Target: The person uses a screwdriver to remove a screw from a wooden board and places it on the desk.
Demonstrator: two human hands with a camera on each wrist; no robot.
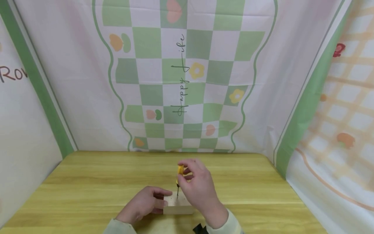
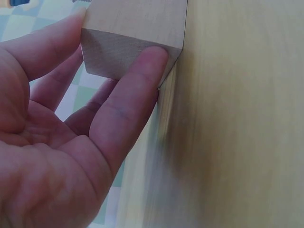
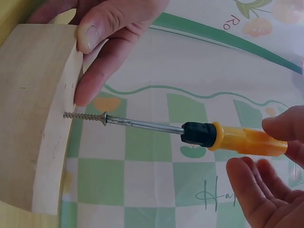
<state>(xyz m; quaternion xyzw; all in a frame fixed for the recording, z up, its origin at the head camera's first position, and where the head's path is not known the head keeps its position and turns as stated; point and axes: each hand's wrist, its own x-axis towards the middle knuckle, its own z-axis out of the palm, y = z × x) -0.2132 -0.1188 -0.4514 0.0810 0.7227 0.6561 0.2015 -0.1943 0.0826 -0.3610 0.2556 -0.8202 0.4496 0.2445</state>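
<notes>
Screwdriver (image 3: 197,134): upright above the wooden block (image 1: 177,210), its tip at the screw's head.
Screw (image 3: 85,117): tip in the block's top face, most of the thread exposed.
Right hand (image 1: 201,185): above the block, fingers curled round the yellow handle.
Left hand (image 1: 146,201): at the block's left end, thumb and fingers clamped on it.
Hidden: block's top right corner, behind the right hand in the head view.
Cut off: dark object (image 1: 200,229) below the block, hard to make out.

Rectangular pale-wood block (image 1: 178,210) on wood-grain table (image 1: 87,195), my left hand (image 1: 147,203) at its left end. Threaded metal screw (image 3: 85,116) in block's top, yellow-and-black screwdriver (image 1: 180,170) above it, my right hand (image 1: 201,185) rightward. Green-and-white checkered cloth (image 1: 146,42) behind.
</notes>
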